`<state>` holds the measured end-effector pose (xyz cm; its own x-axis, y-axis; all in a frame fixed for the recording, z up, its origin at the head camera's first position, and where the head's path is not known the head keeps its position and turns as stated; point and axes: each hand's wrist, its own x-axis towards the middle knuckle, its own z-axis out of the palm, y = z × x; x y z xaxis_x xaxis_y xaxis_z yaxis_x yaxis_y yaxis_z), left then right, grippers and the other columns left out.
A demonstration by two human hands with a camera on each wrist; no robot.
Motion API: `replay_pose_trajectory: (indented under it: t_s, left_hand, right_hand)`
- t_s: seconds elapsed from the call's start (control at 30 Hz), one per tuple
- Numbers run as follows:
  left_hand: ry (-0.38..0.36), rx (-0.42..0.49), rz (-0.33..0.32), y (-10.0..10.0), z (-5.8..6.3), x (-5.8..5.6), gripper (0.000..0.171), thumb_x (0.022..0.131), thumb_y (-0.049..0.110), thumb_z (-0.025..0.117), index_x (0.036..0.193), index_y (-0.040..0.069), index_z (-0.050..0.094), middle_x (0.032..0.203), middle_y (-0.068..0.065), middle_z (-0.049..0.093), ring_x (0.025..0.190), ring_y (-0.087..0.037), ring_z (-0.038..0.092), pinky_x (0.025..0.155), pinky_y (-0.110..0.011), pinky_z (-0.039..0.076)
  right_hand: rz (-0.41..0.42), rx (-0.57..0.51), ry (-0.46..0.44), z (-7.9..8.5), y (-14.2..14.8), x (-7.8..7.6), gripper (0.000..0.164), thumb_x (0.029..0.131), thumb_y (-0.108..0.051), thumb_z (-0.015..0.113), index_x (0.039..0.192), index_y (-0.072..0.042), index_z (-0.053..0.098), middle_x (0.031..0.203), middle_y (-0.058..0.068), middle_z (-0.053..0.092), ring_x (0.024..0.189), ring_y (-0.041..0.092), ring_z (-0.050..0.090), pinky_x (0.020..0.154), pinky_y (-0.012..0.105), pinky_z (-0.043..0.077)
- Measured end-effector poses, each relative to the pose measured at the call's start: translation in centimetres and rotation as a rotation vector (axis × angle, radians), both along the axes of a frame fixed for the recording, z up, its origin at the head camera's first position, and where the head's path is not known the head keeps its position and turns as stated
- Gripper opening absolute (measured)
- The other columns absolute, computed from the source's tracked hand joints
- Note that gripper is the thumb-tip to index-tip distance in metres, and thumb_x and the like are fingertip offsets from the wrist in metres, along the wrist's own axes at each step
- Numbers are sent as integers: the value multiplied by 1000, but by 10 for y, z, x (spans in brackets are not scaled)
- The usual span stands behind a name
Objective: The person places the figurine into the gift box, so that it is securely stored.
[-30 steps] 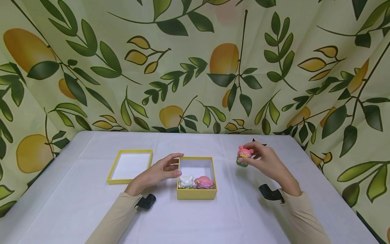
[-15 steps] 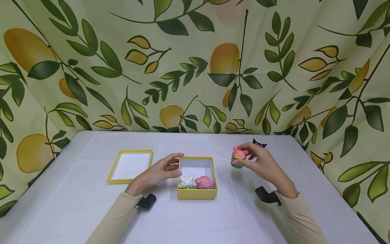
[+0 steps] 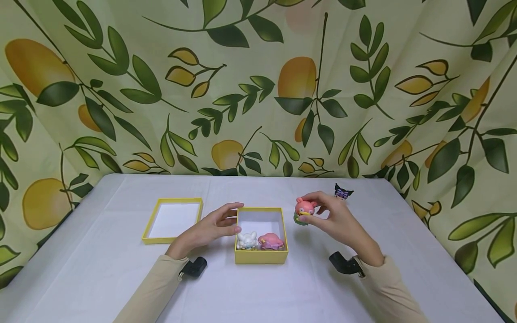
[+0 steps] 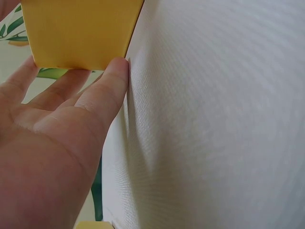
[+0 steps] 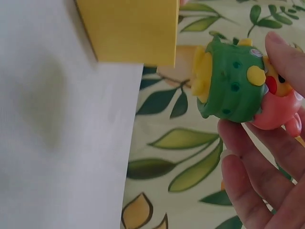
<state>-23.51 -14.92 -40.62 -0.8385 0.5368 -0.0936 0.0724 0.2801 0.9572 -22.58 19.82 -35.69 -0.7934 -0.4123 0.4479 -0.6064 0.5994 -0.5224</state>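
A small figurine (image 3: 304, 211) with a pink eared head and green lower body is pinched between thumb and fingers of my right hand (image 3: 337, 220). It hangs above the table, just right of the open yellow box (image 3: 261, 257). The right wrist view shows the figurine's green body (image 5: 236, 81) side-on, with its yellow base. My left hand (image 3: 212, 226) lies along the box's left side, its fingertips touching the yellow wall (image 4: 81, 36), fingers fairly straight. Inside the box, a white figurine (image 3: 247, 241) sits at front left and a pink figurine (image 3: 271, 242) beside it.
The yellow-rimmed box lid (image 3: 148, 223) lies inside-up left of the box, partly behind my left hand. A black and purple figurine (image 3: 342, 192) stands at back right, partly hidden behind my right hand. A leaf-patterned curtain (image 3: 258, 112) hangs behind the white table (image 3: 258, 296).
My right hand has moved left toward the box with the pink and green figurine, uncovering more of the black and purple figurine behind it. My left hand and the box have stayed put.
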Motion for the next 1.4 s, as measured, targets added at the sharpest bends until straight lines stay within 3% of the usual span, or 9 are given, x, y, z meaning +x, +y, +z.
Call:
replay_pose_trajectory:
  t_s: [0.6, 0.97, 1.4]
  left_hand:
    - [-9, 3, 1, 0, 0, 0, 72, 96, 28, 67, 155, 14, 29, 160, -20, 30, 146, -45, 31, 119, -61, 27]
    - [-24, 10, -3, 0, 0, 0, 72, 95, 27, 67, 155, 14, 29, 159, -20, 32, 146, -44, 31, 119, -60, 28]
    - [-23, -4, 10, 1, 1, 0, 70, 96, 26, 66, 155, 15, 29, 159, -20, 31, 146, -44, 31, 118, -60, 30]
  right_hand:
    - [61, -112, 20, -2, -32, 11, 44, 80, -14, 84, 119, -10, 64, 113, 2, 72, 93, 7, 62, 76, 26, 56]
    - [98, -160, 113, -17, -50, 13, 43, 78, -6, 83, 117, -9, 65, 107, 2, 73, 91, 10, 64, 77, 26, 56]
    - [64, -103, -29, -24, -72, 8, 40, 80, -12, 82, 117, -11, 65, 107, 0, 72, 93, 11, 66, 80, 32, 59]
